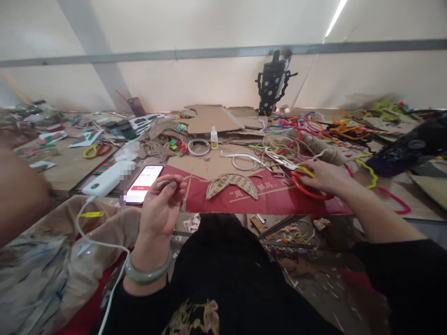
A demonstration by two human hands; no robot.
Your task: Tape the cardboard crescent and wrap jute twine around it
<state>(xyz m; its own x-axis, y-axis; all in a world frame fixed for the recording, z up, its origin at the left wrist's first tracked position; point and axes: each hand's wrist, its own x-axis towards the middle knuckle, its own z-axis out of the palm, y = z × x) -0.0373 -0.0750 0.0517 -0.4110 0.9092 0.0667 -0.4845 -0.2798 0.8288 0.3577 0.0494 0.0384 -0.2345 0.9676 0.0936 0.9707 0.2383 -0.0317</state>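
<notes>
My left hand [162, 202] is closed in a pinch on a strand of twine [194, 178] that runs right towards a crescent-shaped piece of cardboard [215, 187]. Printed characters cover the crescent's face, and twine seems to line its edge. It lies flat on a red printed board [272, 195] in front of me. Over to the right, my right hand [319, 176] is closed around the red and yellow handles of a pair of scissors [283, 161]. Their blades point left and away from me; my fingertips are partly hidden.
A small glue bottle [214, 139], a white ring [199, 147] and a white loop [244, 161] lie beyond the crescent. Left are a phone [145, 184] and a cabled power bank [109, 178]. A black tumbler [271, 86] stands behind. Another person's arm [21, 195] shows at far left.
</notes>
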